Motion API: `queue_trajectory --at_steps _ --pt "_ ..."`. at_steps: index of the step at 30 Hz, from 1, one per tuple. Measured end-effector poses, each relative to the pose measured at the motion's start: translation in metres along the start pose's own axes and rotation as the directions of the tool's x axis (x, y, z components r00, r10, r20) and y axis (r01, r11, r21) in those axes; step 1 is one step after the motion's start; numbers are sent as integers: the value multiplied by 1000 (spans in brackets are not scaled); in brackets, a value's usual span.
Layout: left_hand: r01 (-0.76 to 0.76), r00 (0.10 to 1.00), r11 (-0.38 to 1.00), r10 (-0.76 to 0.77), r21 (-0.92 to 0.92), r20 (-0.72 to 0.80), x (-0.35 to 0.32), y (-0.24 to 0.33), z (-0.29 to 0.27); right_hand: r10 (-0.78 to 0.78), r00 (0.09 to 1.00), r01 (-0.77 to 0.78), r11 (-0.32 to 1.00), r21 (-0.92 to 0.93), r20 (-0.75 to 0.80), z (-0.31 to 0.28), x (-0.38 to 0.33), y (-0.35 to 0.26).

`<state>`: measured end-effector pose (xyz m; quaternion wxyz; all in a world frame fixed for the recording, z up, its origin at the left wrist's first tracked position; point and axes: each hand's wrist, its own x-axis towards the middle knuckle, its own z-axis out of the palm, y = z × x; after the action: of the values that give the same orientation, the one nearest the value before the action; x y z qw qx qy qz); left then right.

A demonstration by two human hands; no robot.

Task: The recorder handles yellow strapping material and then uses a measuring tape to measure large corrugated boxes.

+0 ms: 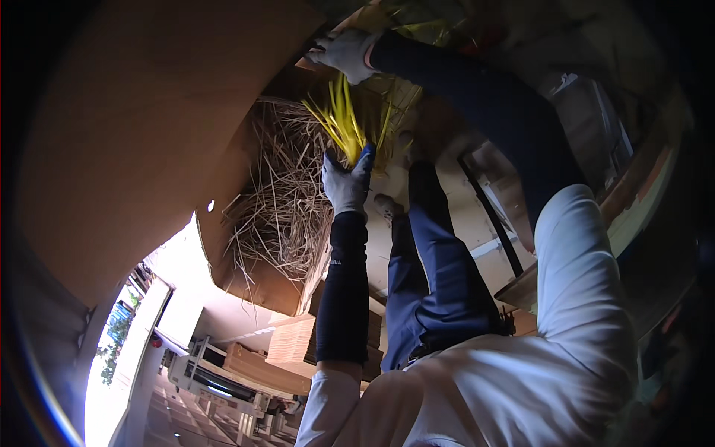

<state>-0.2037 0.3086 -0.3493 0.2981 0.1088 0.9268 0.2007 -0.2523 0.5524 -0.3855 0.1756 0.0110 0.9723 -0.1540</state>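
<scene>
My left hand (pixel 346 182), in a grey glove with dark fingertips, has its thumb and fingers around a loose bunch of yellow plastic strips (pixel 344 123). The strips fan out above it and are slightly blurred. Farther up, my right hand (pixel 347 55), also gloved, reaches across to the rim of a large cardboard box (pixel 141 112); its fingers are bent at the edge, partly lost in shadow. Inside the box, left of my left hand, lies a tangled heap of thin brown strips (pixel 279 186), like straw or shredded cardboard.
Stacked cardboard sheets (pixel 292 341) lie below the box, left of my left forearm. A dark bar (pixel 491 212) stands at the right of my legs. More yellow strips (pixel 428 31) show dimly at the top. A long machine (pixel 216 380) stands beyond, at lower left.
</scene>
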Motion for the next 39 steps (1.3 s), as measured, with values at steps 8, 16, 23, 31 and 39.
queue_trajectory --at_steps 8,16,23,31,39 --pt "108 973 978 -67 -176 219 16 7 10 714 647 7 348 938 -269 46 -126 -3" --pt "-63 979 997 53 44 197 18 -6 30 466 884 -283 463 840 42 113 -102 -119" --pt "-79 991 997 80 -12 103 18 -1 30 725 662 -378 542 751 -190 49 -84 -164" --pt "73 997 925 -65 -372 32 -13 -19 1 606 729 -44 505 862 -318 28 -108 -192" --pt "231 972 611 -177 -757 154 -31 -39 -32 724 668 267 -19 964 -171 6 -135 -206"
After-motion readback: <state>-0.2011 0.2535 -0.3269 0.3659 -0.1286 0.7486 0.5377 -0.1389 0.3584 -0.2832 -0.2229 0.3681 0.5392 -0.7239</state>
